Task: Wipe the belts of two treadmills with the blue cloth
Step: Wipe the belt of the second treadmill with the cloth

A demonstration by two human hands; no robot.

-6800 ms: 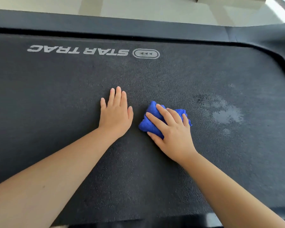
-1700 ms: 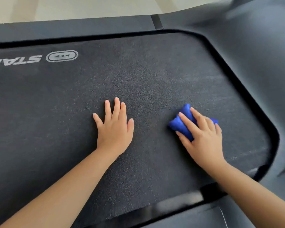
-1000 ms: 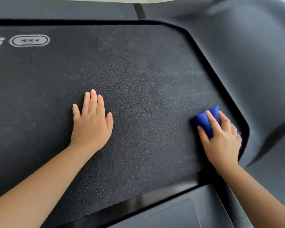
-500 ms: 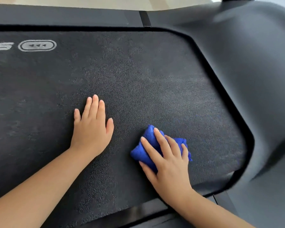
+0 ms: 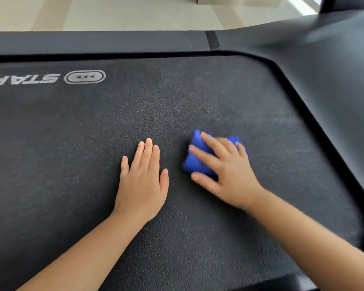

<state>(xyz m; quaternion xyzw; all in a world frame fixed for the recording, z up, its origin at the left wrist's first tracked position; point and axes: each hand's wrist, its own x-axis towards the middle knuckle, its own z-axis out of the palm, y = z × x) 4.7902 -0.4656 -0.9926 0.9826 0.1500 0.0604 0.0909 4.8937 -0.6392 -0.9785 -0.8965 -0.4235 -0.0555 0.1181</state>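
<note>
Two bare hands lay on the belt [image 5: 177,101]. The left hand [image 5: 142,181] rested flat, palm down, near the middle of the belt. Its fingers were straight and close together, the thumb was out to the side, and it held nothing.

The right hand [image 5: 229,175] lay just to its right, on top of the cloth [image 5: 194,162]. The cloth was blue, bunched into a small wad, and sat on the belt under that hand's fingers. Those fingers were spread and bent down over the wad, and the thumb lay against its near edge, so the hand gripped the wad from above. The wad's left part and a little of its far right corner showed past the fingers. The right hand and forearm were blurred. The two hands were close but apart, with a strip of bare belt between them.

The belt was dark and grainy. A pale logo [image 5: 84,76] was printed on it at the far left, upside down from the person's side. A dark rail [image 5: 93,42] ran along the belt's far edge. A smooth dark cover [image 5: 334,70] curved round the belt's right end. Pale floor [image 5: 114,11] showed beyond the rail.
</note>
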